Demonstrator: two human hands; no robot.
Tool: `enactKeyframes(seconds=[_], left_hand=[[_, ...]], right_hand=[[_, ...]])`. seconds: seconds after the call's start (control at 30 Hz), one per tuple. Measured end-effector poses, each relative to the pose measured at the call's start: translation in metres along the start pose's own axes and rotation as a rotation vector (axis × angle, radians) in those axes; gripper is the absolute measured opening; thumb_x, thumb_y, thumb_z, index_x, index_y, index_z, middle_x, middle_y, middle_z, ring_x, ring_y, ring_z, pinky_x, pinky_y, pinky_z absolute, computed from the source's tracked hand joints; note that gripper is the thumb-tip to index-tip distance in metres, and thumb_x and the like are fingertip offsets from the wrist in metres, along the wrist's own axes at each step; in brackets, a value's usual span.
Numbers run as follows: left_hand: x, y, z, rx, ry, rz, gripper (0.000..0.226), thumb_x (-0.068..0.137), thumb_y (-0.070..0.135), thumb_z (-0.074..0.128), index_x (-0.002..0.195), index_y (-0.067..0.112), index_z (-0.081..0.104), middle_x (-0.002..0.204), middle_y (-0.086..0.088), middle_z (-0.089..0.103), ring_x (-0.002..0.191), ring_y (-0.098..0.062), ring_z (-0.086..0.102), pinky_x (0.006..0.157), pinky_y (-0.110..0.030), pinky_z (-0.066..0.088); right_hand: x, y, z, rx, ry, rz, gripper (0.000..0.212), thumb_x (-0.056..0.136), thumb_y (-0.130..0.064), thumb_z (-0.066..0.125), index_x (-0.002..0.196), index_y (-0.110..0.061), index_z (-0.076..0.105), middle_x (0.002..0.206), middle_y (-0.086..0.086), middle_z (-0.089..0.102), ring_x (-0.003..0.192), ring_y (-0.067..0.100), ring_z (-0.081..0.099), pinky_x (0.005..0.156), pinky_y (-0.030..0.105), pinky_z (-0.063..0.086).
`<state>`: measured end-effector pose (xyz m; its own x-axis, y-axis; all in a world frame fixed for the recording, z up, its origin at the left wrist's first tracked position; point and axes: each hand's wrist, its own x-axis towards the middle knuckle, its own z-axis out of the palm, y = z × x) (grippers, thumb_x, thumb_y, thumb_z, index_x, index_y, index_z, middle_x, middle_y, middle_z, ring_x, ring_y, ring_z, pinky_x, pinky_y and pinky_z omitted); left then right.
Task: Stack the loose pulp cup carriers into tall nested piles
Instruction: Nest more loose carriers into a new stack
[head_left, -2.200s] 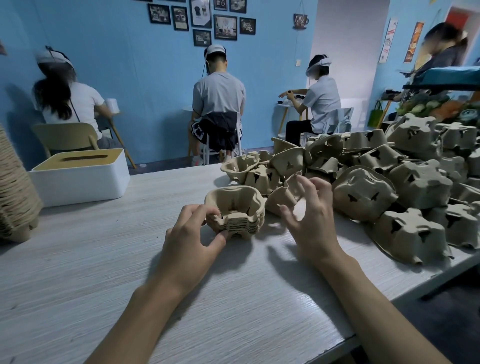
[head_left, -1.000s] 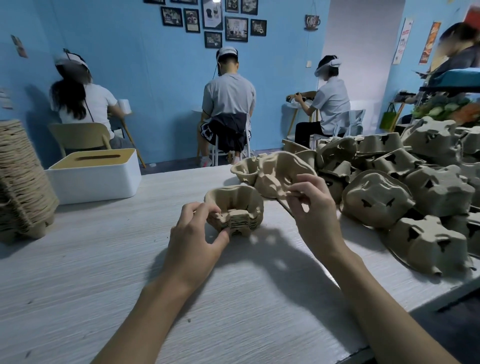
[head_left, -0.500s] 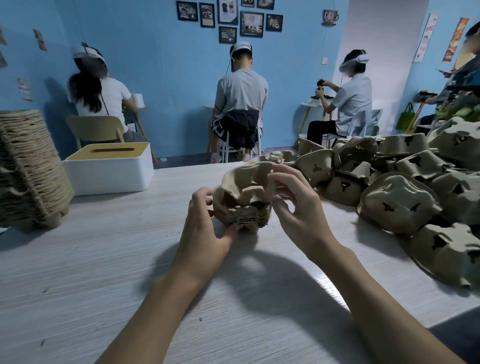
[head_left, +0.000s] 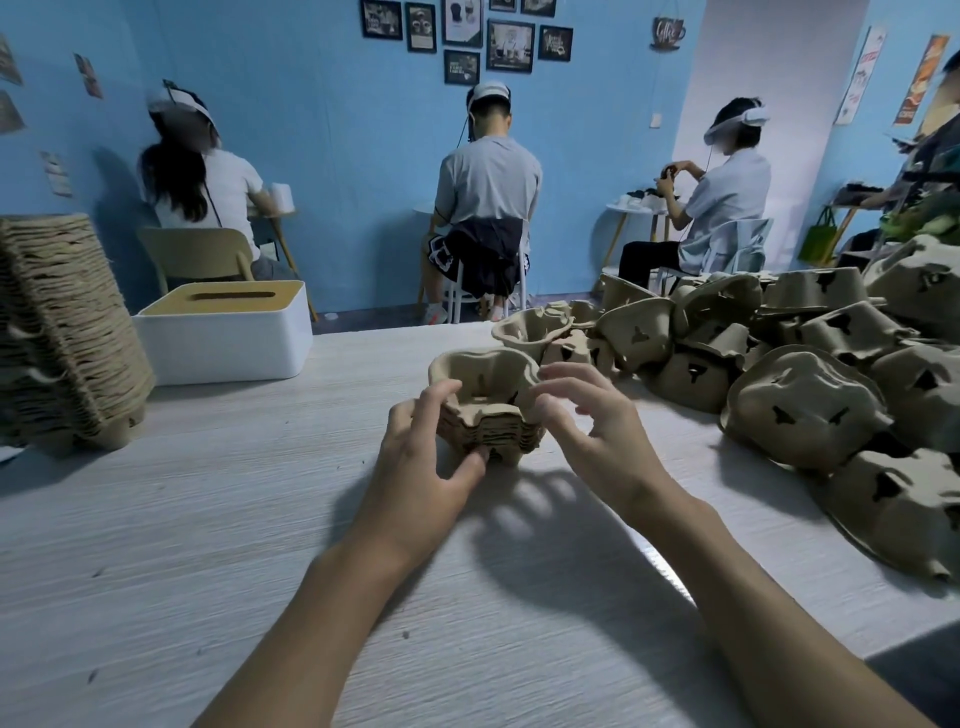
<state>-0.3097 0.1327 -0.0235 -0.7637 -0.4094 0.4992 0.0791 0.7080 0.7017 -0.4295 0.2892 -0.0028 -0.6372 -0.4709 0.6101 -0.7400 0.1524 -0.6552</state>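
Note:
A short nested pile of brown pulp cup carriers (head_left: 485, 397) stands on the pale wooden table (head_left: 260, 545) in front of me. My left hand (head_left: 423, 462) grips the pile's left side, thumb at its base and fingers over the rim. My right hand (head_left: 597, 431) hovers at the pile's right edge with fingers spread and loosely bent, holding nothing. A heap of loose carriers (head_left: 800, 364), most of them upside down, fills the right side of the table. A tall finished pile (head_left: 57, 332) stands at the far left.
A white tissue box with a yellow lid (head_left: 228, 332) sits at the back left of the table. Three people sit with their backs to me beyond the table, along a blue wall. The table's front right edge (head_left: 883, 644) is close to my right forearm.
My right hand lifted a loose carrier from the heap, brought it left and set it onto the short pile, then let go. My left hand kept its grip on the pile.

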Motion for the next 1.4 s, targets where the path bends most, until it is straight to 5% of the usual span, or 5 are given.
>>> enactKeyframes(seconds=[0.17, 0.37, 0.83, 1.13, 1.4], left_hand=[[0.002, 0.002, -0.004, 0.014, 0.062, 0.000, 0.040, 0.083, 0.018, 0.077, 0.116, 0.027, 0.057, 0.118, 0.000, 0.052, 0.101, -0.012, 0.054, 0.081, -0.004, 0.035], [0.007, -0.003, -0.014, 0.000, 0.123, -0.050, 0.038, 0.083, 0.014, 0.077, 0.112, 0.026, 0.057, 0.118, 0.000, 0.054, 0.101, -0.014, 0.058, 0.089, -0.021, 0.043], [0.012, -0.019, -0.025, 0.039, 0.134, -0.100, 0.033, 0.091, 0.022, 0.068, 0.121, 0.033, 0.061, 0.133, -0.001, 0.050, 0.113, -0.017, 0.055, 0.093, -0.022, 0.040], [0.013, -0.016, -0.029, 0.068, 0.132, -0.095, 0.023, 0.090, 0.020, 0.069, 0.105, 0.033, 0.058, 0.124, 0.001, 0.050, 0.103, -0.012, 0.054, 0.076, 0.004, 0.031], [0.015, -0.017, -0.042, 0.118, 0.221, -0.141, 0.020, 0.089, 0.017, 0.070, 0.107, 0.022, 0.061, 0.122, -0.005, 0.054, 0.095, -0.016, 0.053, 0.083, -0.018, 0.036]], right_hand=[[0.002, 0.002, 0.002, -0.036, -0.037, 0.004, 0.037, 0.092, -0.035, 0.053, 0.122, -0.018, 0.065, 0.118, -0.008, 0.062, 0.106, 0.007, 0.058, 0.089, 0.016, 0.041], [0.036, 0.023, 0.021, -0.141, -0.019, 0.077, 0.024, 0.098, -0.014, 0.056, 0.120, -0.008, 0.064, 0.123, 0.002, 0.058, 0.098, 0.014, 0.057, 0.088, 0.027, 0.047], [0.121, 0.062, 0.077, -0.362, -0.151, 0.322, 0.054, 0.089, -0.005, 0.053, 0.142, -0.009, 0.042, 0.138, 0.020, 0.047, 0.125, 0.033, 0.047, 0.104, 0.034, 0.034], [0.098, 0.058, 0.066, -0.345, -0.042, 0.267, 0.030, 0.087, -0.011, 0.068, 0.116, -0.006, 0.065, 0.113, 0.012, 0.055, 0.107, 0.029, 0.054, 0.085, 0.025, 0.038], [0.050, 0.033, 0.024, -0.354, -0.093, 0.098, 0.015, 0.083, -0.006, 0.067, 0.095, -0.014, 0.074, 0.099, -0.001, 0.059, 0.092, 0.023, 0.057, 0.081, 0.035, 0.046]])
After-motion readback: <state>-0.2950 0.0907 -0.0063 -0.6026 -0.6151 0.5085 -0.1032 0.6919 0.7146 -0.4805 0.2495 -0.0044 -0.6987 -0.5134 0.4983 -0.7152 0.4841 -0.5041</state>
